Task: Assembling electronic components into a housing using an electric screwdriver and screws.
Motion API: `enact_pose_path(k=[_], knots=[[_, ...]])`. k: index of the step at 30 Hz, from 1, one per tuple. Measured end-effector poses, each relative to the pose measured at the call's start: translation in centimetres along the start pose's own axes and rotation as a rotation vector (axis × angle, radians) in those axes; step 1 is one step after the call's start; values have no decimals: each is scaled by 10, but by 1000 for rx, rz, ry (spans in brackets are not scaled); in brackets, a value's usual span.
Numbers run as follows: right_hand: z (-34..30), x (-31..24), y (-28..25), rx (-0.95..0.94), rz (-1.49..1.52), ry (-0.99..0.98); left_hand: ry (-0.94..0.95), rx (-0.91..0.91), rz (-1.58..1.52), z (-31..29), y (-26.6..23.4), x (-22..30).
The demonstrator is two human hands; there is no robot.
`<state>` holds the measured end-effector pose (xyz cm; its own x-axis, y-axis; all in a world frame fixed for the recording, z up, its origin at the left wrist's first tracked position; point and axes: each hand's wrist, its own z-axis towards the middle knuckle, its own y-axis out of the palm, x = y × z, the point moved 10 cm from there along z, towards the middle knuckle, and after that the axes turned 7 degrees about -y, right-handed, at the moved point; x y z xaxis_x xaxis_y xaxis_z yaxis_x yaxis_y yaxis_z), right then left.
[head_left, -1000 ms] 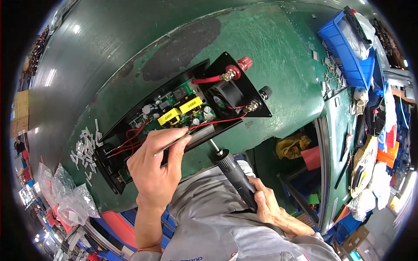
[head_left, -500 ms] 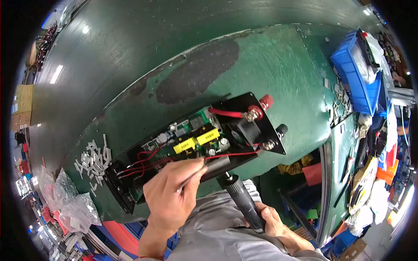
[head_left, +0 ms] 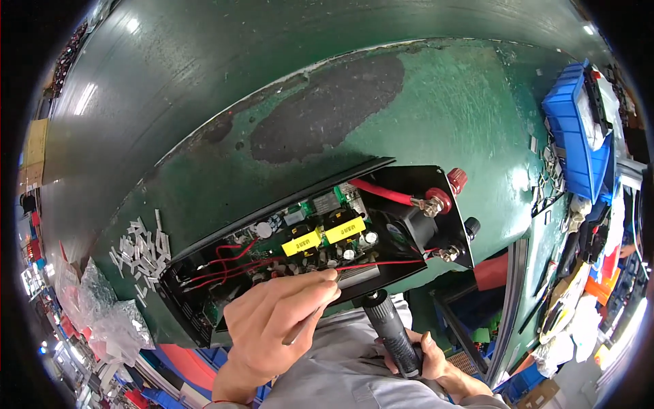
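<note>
An open black metal case [head_left: 429, 273] lies across the near part of the green bench. Inside it are a circuit board with two yellow-wrapped parts [head_left: 345, 230], red wires, and a fan [head_left: 409, 228] by the right end panel. That panel carries a red terminal [head_left: 457, 180] and a black terminal [head_left: 472, 228]. My left hand [head_left: 279, 324] is closed on a slim metal tool [head_left: 298, 332], its fingertips over the case's near side; its working end is hidden. My right hand [head_left: 426, 354] grips a black electric screwdriver [head_left: 392, 330], its nose close to the case's near wall; the bit does not show.
Small pale strips [head_left: 141, 252] lie heaped left of the case, near clear plastic bags [head_left: 112, 307]. A blue bin [head_left: 572, 136] stands at the far right, with small metal pieces [head_left: 548, 174] beside it. A metal-edged gap [head_left: 507, 307] opens in the bench to the right.
The view has shifted, and the case sits lower and further right, slightly turned. The screwdriver's nose has come closer to the case's near wall, and its bit has gone out of sight.
</note>
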<state>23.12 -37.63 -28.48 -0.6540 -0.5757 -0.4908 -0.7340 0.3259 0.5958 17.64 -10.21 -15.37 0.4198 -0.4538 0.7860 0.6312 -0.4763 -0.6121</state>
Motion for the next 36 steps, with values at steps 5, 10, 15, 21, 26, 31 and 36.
enact_pose_path(k=[5,10,15,21,26,31,36], knots=[[-2,1,1,21,14,-18,34,-4,25,0,0,2],[-3,-2,-1,60,-85,-18,20,-44,6,1,-1,0],[1,-14,3,100,-186,-38,30,-28,-1,1,-1,1],[0,-1,3,59,-76,-74,32,-27,-1,1,-1,1],[-1,-1,2,46,-61,-73,-24,-32,7,3,-2,3],[-4,-9,4,128,2,-58,2,-23,1,3,-1,7],[-2,-17,7,85,-156,-68,24,-10,4,0,-2,2]])
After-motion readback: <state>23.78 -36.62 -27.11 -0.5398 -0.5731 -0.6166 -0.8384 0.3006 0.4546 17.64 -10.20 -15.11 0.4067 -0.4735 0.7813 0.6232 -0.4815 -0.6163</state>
